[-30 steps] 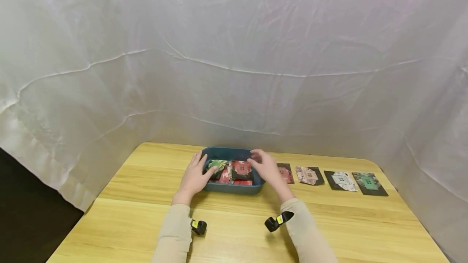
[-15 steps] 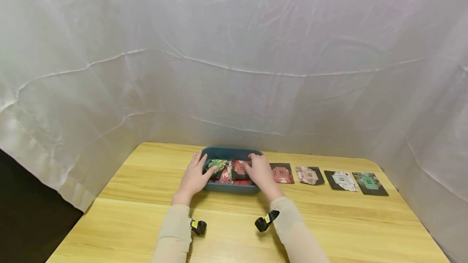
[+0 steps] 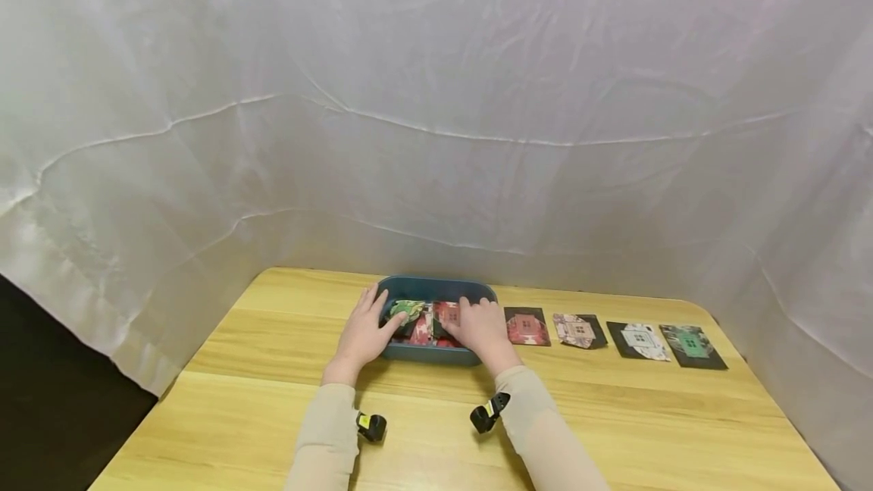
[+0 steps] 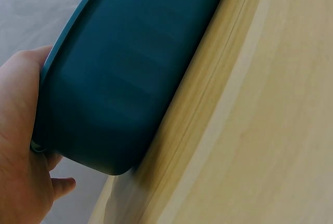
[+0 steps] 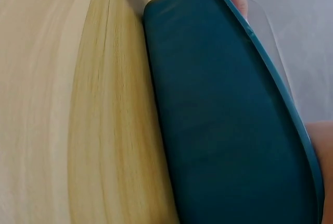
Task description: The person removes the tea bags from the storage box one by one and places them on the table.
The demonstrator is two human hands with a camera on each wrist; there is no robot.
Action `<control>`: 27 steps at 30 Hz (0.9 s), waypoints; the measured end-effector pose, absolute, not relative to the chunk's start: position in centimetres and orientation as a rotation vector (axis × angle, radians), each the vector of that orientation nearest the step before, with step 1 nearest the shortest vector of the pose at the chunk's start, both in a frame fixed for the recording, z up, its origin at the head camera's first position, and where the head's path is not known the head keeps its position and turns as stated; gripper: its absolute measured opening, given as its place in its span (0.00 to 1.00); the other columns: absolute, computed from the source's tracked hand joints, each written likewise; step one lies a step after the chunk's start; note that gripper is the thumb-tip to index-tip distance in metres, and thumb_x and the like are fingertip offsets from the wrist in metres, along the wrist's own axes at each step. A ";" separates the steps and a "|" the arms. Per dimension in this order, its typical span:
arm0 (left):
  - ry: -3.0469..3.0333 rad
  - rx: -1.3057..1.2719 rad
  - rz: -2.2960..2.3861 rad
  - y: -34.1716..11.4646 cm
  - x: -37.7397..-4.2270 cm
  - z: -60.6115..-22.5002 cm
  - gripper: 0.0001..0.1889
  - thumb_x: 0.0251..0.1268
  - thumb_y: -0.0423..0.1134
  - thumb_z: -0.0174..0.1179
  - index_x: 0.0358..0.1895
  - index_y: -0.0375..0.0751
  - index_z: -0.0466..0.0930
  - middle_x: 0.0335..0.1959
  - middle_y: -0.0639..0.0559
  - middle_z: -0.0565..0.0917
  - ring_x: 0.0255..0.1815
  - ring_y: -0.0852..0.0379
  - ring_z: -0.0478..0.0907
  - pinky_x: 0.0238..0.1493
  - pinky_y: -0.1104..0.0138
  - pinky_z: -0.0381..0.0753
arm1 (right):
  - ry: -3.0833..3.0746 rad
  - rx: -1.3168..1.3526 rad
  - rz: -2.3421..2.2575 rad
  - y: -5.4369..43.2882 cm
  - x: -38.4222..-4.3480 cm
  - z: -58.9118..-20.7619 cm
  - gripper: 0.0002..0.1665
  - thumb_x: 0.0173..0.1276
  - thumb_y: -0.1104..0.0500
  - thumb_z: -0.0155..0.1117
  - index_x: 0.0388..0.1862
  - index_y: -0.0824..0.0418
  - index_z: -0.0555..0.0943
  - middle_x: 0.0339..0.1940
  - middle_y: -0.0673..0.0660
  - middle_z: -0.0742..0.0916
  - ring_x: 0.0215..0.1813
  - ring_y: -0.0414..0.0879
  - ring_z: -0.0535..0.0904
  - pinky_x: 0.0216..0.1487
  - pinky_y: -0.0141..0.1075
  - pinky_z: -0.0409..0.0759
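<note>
Between the left hand (image 3: 364, 333) and right hand (image 3: 484, 329), a blue bin (image 3: 424, 354), its long axis running across from one to the other.
The left hand grips the bin's left end, fingers spread outside, thumb inside by a green packet (image 3: 410, 308). A red packet (image 3: 447, 312) lies inside, nearer the right hand, whose bent fingers partly cover it; whether they pinch it, I cannot tell. The bin's walls surround it; outside, right of that hand, four flat packets (image 3: 527, 326) line the table (image 3: 423, 419).
</note>
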State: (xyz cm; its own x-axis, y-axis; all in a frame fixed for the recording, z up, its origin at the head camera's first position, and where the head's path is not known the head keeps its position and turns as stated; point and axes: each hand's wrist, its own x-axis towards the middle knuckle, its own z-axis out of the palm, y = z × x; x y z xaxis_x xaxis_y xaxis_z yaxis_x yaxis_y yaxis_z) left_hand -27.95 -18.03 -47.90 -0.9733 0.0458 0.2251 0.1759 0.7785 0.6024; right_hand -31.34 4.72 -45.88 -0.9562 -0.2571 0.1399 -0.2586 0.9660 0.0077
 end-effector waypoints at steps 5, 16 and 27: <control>-2.780 -0.170 -0.949 -17.9 -28.0 -47.9 0.41 0.69 0.66 0.47 0.76 0.42 0.57 0.80 0.44 0.49 0.81 0.42 0.43 0.77 0.43 0.51 | -2.952 0.421 0.038 4.9 -31.6 -46.1 0.36 0.63 0.35 0.63 0.61 0.58 0.77 0.43 0.58 0.89 0.51 0.56 0.81 0.55 0.50 0.78; -2.790 -0.171 -0.945 -18.1 -28.1 -47.9 0.42 0.69 0.66 0.47 0.76 0.42 0.57 0.80 0.44 0.50 0.81 0.41 0.42 0.77 0.43 0.50 | -2.840 0.458 0.314 5.4 -31.8 -46.2 0.32 0.61 0.52 0.71 0.64 0.56 0.75 0.48 0.58 0.87 0.49 0.55 0.83 0.53 0.49 0.78; -2.787 -0.170 -0.945 -18.1 -27.9 -47.9 0.41 0.69 0.66 0.47 0.76 0.42 0.57 0.80 0.43 0.50 0.81 0.41 0.42 0.77 0.43 0.51 | -2.719 0.435 0.620 5.9 -31.5 -46.3 0.19 0.63 0.58 0.69 0.53 0.53 0.80 0.41 0.53 0.85 0.32 0.46 0.79 0.33 0.39 0.79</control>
State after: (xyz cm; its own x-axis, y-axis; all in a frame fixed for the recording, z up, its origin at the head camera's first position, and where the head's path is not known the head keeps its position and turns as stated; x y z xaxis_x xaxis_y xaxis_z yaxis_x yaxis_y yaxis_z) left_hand -27.92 -18.13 -47.89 -0.9747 0.0461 0.2189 0.1697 0.7900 0.5892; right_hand -31.48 5.87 -46.27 -0.9033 -0.2202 0.3682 -0.3581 0.8597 -0.3643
